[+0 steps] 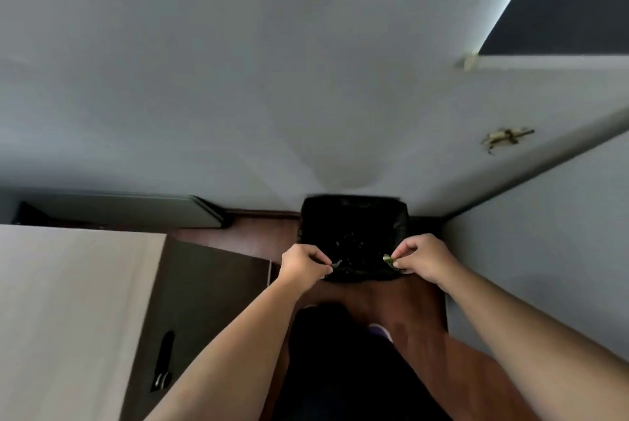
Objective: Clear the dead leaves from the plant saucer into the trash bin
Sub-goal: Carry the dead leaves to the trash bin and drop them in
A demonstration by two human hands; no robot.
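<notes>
Pinching what look like leaf scraps (388, 260), both hands — left hand (304, 264), right hand (422, 259) — hover over the bin's near rim (360, 276).

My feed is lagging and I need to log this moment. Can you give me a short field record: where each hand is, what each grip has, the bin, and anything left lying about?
left hand: over the near left rim of the bin, grip pinched on a small dark leaf scrap
right hand: over the near right rim, grip pinched on a greenish leaf piece
trash bin: black liner, on the floor against the wall, small debris inside
stray item: a dried leaf on the white surface to the right
plant saucer: not in view
</notes>
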